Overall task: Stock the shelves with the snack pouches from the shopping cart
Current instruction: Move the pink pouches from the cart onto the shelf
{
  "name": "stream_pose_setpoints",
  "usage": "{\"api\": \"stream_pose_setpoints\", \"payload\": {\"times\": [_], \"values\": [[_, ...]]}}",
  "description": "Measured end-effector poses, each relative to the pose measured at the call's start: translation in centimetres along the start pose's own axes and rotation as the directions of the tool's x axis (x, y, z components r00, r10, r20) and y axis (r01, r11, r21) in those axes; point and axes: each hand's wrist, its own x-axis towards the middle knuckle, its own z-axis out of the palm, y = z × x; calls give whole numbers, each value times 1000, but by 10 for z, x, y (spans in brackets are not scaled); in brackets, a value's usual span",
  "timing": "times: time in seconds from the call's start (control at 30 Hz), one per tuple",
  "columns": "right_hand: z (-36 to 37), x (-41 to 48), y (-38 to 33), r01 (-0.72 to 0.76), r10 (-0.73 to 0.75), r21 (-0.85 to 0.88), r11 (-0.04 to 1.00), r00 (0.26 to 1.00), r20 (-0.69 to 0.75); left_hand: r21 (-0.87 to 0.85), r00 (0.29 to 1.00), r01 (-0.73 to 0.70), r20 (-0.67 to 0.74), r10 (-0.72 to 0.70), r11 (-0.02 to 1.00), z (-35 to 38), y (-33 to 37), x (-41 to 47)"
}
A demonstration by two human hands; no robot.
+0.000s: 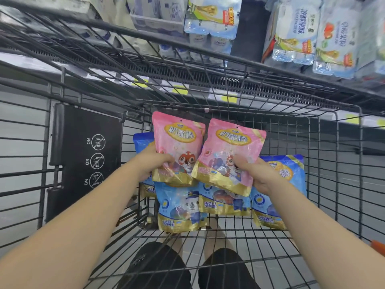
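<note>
Inside the black wire shopping cart [325, 205], 2 bare forearms reach forward from the near edge, hands well apart. At far left a black plastic seat flap [87, 153] with 3 white "NO" icons hangs on the cart's wire wall. Left hand [154, 161]: thumb on the front and fingers behind, gripping the lower left of a pink foil snack pouch with gold bottom band [177, 142], held upright. A blue pouch [142, 142] shows behind this hand; cannot tell whether it is held. Second pink foil pouch [229, 151] is tilted slightly right, its lower left corner overlapping the first one's edge. Right hand [258, 176] pinches its lower right, thumb on the front. Below the pink pair, 3 more blue foil pouches [179, 207] lie across the cart floor, the rightmost [281, 184] partly behind the right hand. The wire floor nearer the body is bare, and wire walls close both sides. Beyond the cart rim, a shelf edge with yellow price tags [179, 89] carries shrink-wrapped bottle multipacks [210, 24].
</note>
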Motion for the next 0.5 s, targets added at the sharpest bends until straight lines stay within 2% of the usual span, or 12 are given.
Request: {"api": "stream_pose_setpoints", "payload": {"times": [0.1, 0.2, 0.3, 0.5], "values": [[-3, -17, 1, 24, -25, 27, 999, 999, 36, -31, 997, -7, 70, 10, 999, -5, -3, -11], [-5, -42, -1, 49, -54, 60, 997, 995, 85, -133, 990, -43, 124, 59, 990, -10, -6, -24], [-7, -69, -5, 87, -97, 85, 993, 988, 118, -236, 990, -60, 110, 88, 970, -15, -4, -46], [-4, -132, -20, 217, -243, 177, 960, 959, 142, -253, 965, -208, 102, 240, 945, -33, 24, -106]]}}
